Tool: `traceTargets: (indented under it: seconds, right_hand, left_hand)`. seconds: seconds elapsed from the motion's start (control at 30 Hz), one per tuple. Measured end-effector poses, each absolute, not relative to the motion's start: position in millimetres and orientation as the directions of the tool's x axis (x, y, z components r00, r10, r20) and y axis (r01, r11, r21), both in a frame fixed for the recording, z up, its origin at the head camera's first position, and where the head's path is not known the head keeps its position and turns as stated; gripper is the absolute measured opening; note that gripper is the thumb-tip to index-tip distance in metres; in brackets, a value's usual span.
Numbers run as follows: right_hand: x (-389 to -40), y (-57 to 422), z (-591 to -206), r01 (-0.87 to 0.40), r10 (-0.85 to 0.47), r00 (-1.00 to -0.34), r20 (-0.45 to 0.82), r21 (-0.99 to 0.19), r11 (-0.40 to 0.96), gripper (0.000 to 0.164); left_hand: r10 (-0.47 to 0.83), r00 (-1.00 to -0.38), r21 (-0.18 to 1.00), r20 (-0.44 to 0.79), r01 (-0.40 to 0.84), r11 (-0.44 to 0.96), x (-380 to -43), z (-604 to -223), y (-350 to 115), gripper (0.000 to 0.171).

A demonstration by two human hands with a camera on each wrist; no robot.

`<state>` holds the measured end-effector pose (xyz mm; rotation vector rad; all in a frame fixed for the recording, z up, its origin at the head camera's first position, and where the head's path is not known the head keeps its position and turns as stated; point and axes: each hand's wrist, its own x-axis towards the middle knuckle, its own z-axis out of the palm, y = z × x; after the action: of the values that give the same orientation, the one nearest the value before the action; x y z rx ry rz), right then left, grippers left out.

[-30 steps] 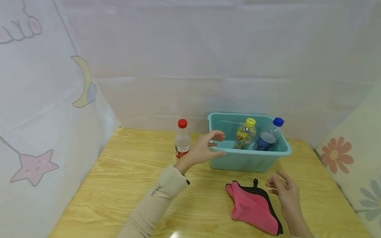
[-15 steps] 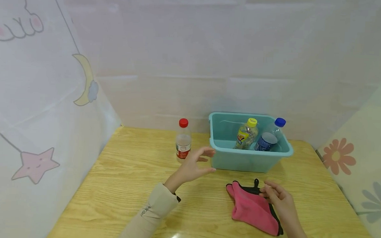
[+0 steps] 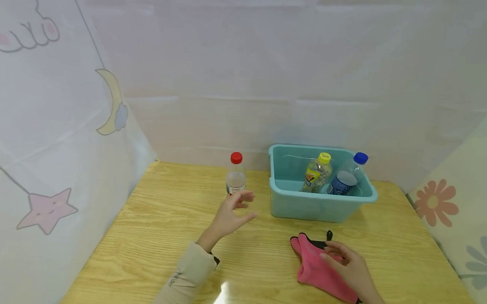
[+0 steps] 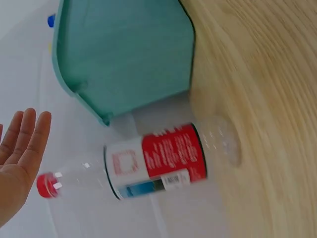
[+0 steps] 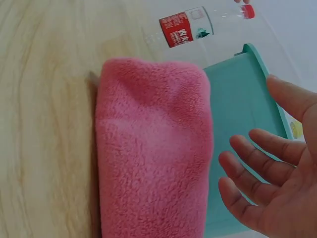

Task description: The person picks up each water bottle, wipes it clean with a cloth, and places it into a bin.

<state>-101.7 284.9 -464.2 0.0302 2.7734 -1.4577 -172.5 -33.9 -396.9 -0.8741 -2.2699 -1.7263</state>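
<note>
A clear plastic bottle with a red cap (image 3: pixel 236 169) stands upright left of the teal bin; its red and white label (image 4: pixel 158 161) shows large in the left wrist view. In front of it my left hand (image 3: pixel 228 215) hovers with fingers spread and nothing in them, hiding the bottle's lower part in the head view. On the table lies a folded pink cloth (image 3: pixel 318 266) with black edging and a small black loop. Above this cloth my right hand (image 3: pixel 350 265) is held, its fingers loosely bent and holding nothing; the right wrist view shows them apart from the cloth.
A teal bin (image 3: pixel 310 208) stands at the back right of the wooden table (image 3: pixel 164 238). Inside it lean a yellow-capped bottle (image 3: pixel 317 174) and a blue-capped bottle (image 3: pixel 347 175). Printed cloth walls (image 3: pixel 230 80) rise behind and at both sides.
My left hand has moved left and down, away from the bin, to in front of the red-capped bottle. My right hand has moved left and down over the pink cloth.
</note>
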Motion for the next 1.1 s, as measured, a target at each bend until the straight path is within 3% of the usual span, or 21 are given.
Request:
traceTargets:
  seconds: [0.17, 0.33, 0.53, 0.87, 1.1]
  right_hand:
    - [-100.5, 283.0, -468.9, -0.063, -0.055, -0.998, 0.035, -0.694, 0.717, 0.053]
    - [-101.5, 283.7, -473.7, -0.142, -0.145, -0.988, 0.046, -0.625, 0.767, 0.057]
    - [-102.3, 284.0, -474.9, -0.182, -0.204, -0.979, 0.031, -0.595, 0.783, 0.060]
    - [-104.6, 283.4, -478.6, -0.162, -0.224, -0.974, -0.041, -0.565, 0.809, 0.061]
    - [-106.6, 282.1, -481.3, -0.165, -0.227, -0.973, -0.050, -0.541, 0.825, 0.059]
  left_hand:
    - [0.268, -0.841, 0.818, 0.469, 0.529, 0.227, -185.9, -410.6, -50.7, 0.051]
    - [0.151, -0.865, 0.828, 0.479, 0.502, 0.250, -205.2, -428.4, -64.4, 0.056]
    - [0.076, -0.877, 0.827, 0.475, 0.474, 0.301, -219.7, -433.9, -73.2, 0.057]
    - [0.043, -0.946, 0.842, 0.320, 0.305, 0.445, -244.1, -436.4, -69.5, 0.078]
    - [0.003, -0.950, 0.823, 0.313, 0.272, 0.499, -257.1, -435.5, -64.7, 0.085]
